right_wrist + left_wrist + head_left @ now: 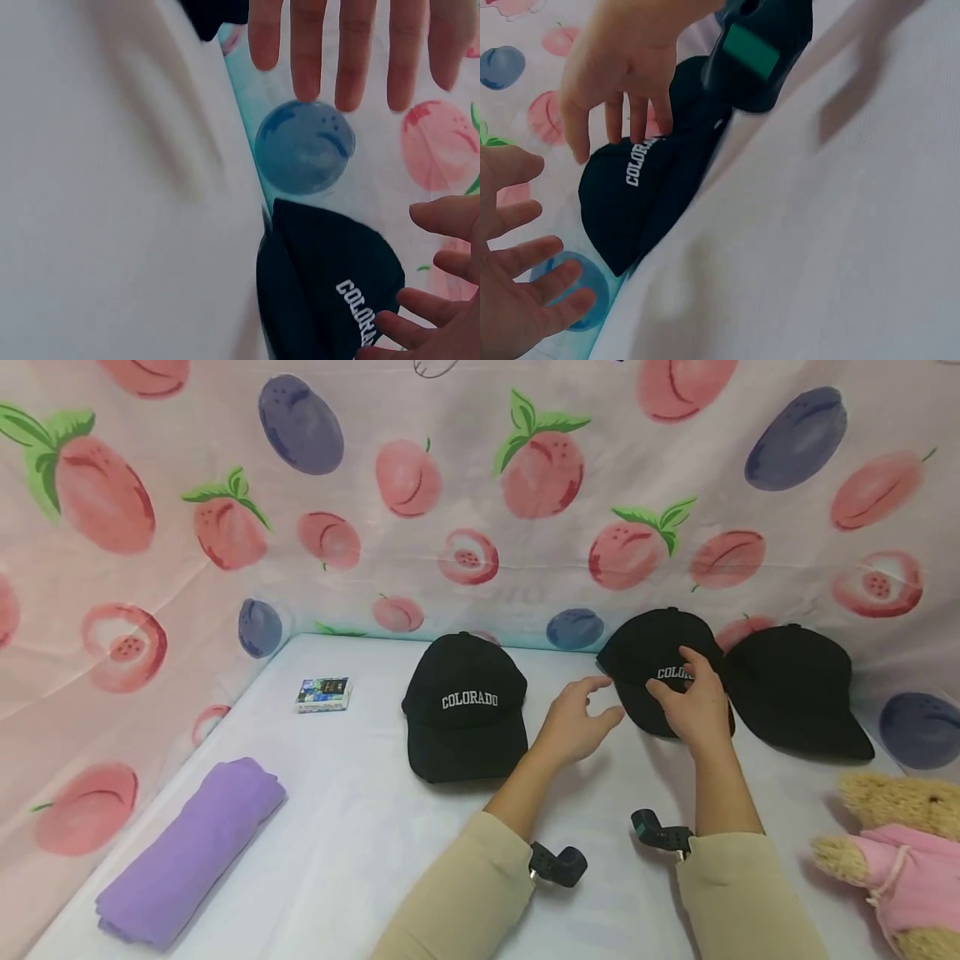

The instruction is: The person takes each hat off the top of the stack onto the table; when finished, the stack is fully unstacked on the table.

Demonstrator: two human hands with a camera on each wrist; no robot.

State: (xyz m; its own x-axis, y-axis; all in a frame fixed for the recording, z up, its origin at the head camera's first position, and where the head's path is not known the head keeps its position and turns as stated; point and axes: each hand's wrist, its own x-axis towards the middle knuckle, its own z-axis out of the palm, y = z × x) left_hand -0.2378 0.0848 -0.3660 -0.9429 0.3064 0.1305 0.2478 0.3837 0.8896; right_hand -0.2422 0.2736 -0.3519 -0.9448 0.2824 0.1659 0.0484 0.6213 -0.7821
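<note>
Three black baseball caps are on the white surface, two of them lettered COLORADO. My left hand point(573, 724) is between the left cap point(465, 710) and the middle cap point(660, 647), fingers spread and holding nothing. In the head view, my right hand point(699, 703) overlaps the middle cap and hides part of its lettering. Its fingers are apart, with nothing held. The left wrist view shows the right hand point(622, 71) with fingers extended beside the middle cap point(649, 187). Close to the middle cap's right side is the third cap point(791, 693), its brim pointing right.
A rolled purple cloth point(191, 856) lies at the front left, with a small colourful box point(323, 694) behind it. At the right edge lies a teddy bear point(918, 877) in pink clothing. Fruit-print fabric point(465, 443) hangs behind and along the left of the white surface point(337, 860).
</note>
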